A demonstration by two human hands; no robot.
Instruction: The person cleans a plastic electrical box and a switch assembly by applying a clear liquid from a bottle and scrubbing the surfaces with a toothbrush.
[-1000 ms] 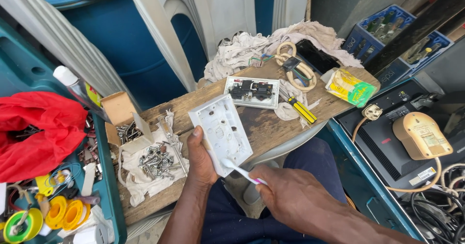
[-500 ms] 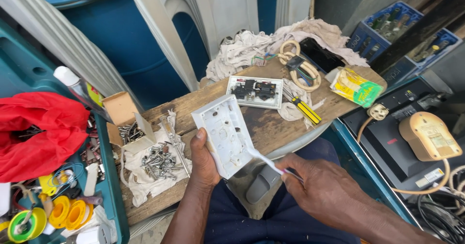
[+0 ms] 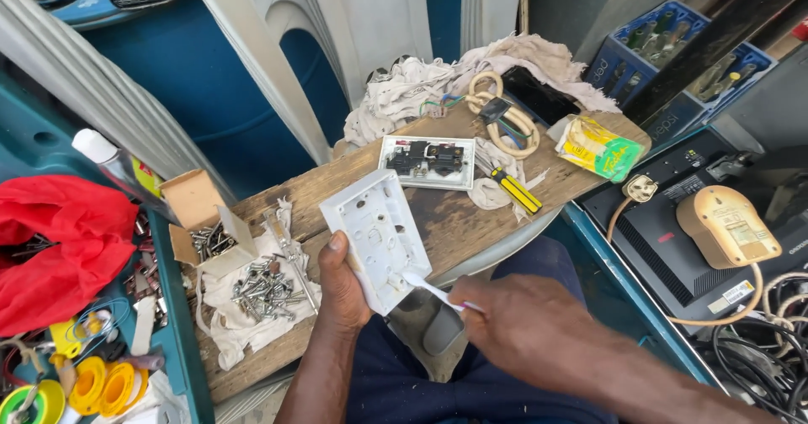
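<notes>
My left hand [image 3: 341, 285] grips a white plastic socket faceplate [image 3: 374, 235] by its lower left edge, holding it tilted with its back side up over a wooden board [image 3: 454, 214]. My right hand [image 3: 526, 327] holds a thin white stick-like tool [image 3: 433, 289] whose tip touches the plate's lower right corner. A second socket unit [image 3: 427, 161], with dark terminals showing, lies on the board beyond the plate.
A pile of screws [image 3: 261, 285] rests on a cloth beside a small cardboard box [image 3: 202, 218]. A yellow-handled screwdriver [image 3: 513, 188], coiled cable [image 3: 501, 117] and rags lie farther back. A red cloth [image 3: 50, 243] and tape rolls [image 3: 101, 386] fill the left tray; a monitor with a beige plug [image 3: 728, 226] sits right.
My right hand has shifted left and brought the white tool's tip to the plate's lower corner. The plate has tilted slightly in my left hand.
</notes>
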